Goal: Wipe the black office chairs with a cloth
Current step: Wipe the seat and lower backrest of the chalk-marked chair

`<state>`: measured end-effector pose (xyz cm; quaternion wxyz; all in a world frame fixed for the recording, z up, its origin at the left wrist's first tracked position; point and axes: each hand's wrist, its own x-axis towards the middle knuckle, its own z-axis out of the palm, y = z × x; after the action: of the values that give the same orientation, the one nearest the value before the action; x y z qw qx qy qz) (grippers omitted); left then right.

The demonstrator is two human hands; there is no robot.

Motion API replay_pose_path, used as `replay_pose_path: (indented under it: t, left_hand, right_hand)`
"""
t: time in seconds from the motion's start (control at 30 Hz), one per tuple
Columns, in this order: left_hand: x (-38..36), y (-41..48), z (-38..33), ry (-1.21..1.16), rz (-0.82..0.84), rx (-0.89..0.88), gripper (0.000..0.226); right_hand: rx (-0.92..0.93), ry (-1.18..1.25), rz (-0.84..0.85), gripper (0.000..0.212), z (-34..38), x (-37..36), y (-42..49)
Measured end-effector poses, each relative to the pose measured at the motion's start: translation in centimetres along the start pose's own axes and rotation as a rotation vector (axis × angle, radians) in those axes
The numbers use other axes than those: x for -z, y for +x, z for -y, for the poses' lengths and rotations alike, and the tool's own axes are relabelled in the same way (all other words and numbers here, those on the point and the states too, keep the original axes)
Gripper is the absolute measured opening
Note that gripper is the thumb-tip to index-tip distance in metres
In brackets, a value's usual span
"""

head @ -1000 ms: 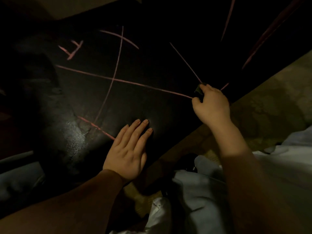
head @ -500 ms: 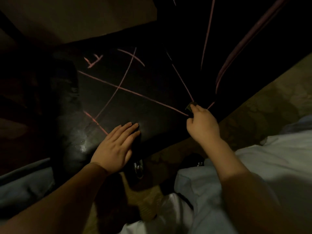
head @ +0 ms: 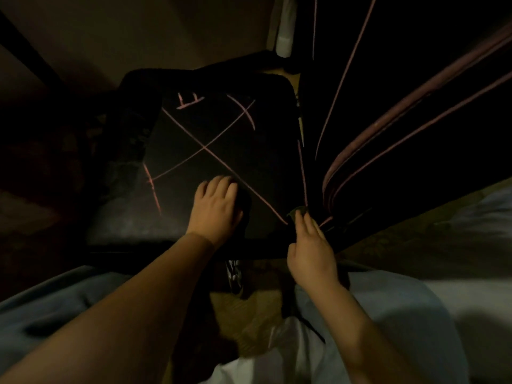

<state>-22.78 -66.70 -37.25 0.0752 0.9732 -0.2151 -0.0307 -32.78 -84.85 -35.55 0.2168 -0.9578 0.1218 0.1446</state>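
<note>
A black chair seat (head: pixel 210 128) with pink stitched lines crossing it fills the middle of the head view. My left hand (head: pixel 214 207) rests on the seat near its front edge, fingers slightly bent. My right hand (head: pixel 309 248) is at the seat's front right corner and pinches a small dark cloth (head: pixel 297 210) against that corner. To the right rises the black backrest (head: pixel 401 112) of a chair with pink piping. The room is very dim.
A metal part of the chair base (head: pixel 234 275) shows below the seat's front edge. Patterned floor (head: pixel 401 239) lies to the right. Pale blue clothing (head: pixel 374 314) covers my legs at the bottom. A pale wall (head: pixel 138 29) stands behind.
My view has pulled back, so the whole seat now shows. My left hand has shifted right along the seat and bent its fingers. My right hand keeps the cloth at the corner.
</note>
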Motion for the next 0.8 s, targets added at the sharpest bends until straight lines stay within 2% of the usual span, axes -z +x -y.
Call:
replay_pose_path:
  t: [0.1,0.37,0.8]
  left_hand:
    - [-1.0,1.5,0.2,-0.009,0.007,-0.057,0.056]
    - [-3.5,1.9,0.2,-0.125,-0.073,-0.009,0.059]
    - [-3.8,2.3,-0.2,-0.124,-0.145,0.002,0.058]
  right_hand:
    - [-0.026,0.024,-0.026,0.065,0.0,-0.5,0.2]
    - [-0.039,-0.052,-0.076,0.069,0.0,-0.4,2.4]
    - [-0.133,-0.019,-0.159,0.068,2.8,1.5,11.7]
